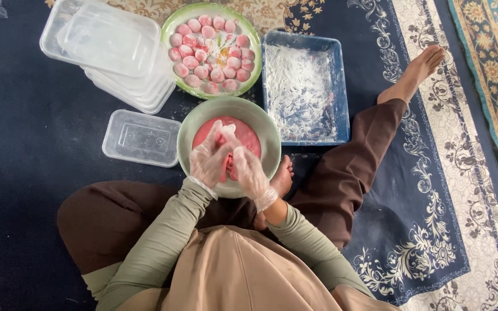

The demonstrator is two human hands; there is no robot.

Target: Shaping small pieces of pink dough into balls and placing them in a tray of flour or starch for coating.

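Note:
Both my hands wear thin clear plastic gloves and meet over a pale green bowl that holds pink dough. My left hand and my right hand press together on a small piece of pink dough above the bowl's near side. I sit on the carpet with the bowl in front of my lap.
A green-rimmed plate with several pink dough balls lies beyond the bowl. To its right stands a blue tray dusted with white flour. A clear plastic box lies left of the bowl, a stack of clear lids farther back.

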